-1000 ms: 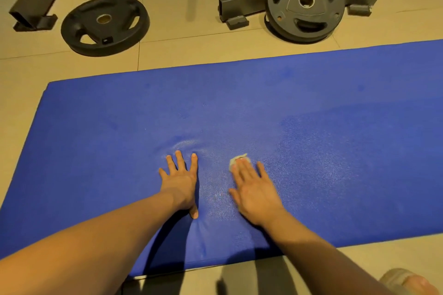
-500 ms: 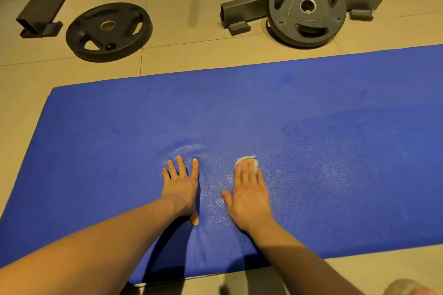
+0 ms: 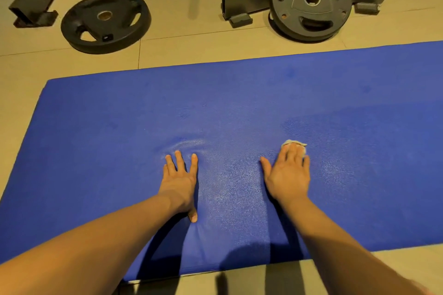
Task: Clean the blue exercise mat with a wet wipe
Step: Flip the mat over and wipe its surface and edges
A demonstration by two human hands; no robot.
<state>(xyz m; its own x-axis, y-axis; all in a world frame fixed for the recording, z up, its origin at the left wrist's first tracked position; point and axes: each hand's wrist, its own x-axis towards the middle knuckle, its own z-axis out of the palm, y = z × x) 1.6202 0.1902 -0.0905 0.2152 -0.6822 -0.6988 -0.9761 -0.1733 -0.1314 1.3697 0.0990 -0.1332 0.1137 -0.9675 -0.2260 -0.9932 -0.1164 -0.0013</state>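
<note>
Over the last second the right hand had slid to the right across the blue exercise mat. It had left its place just beside the left hand and ended well apart from it. It lay flat with its fingers straight, pressing the wet wipe down rather than gripping it. The small pale wad showed only past the fingertips. The left hand had stayed where it was, spread flat and holding nothing. It bore down on the mat hard enough that the cover puckered just ahead of its fingers. Between the two hands the mat carried a speckled sheen, probably moisture left by the wipe. That suggested one sideways stroke had been laid along the near middle of the mat. The far half and the left end showed no such sheen, so most of the surface looked still to be wiped. Two weight plates lay on the tiled floor beyond the mat, well clear of the work.
</note>
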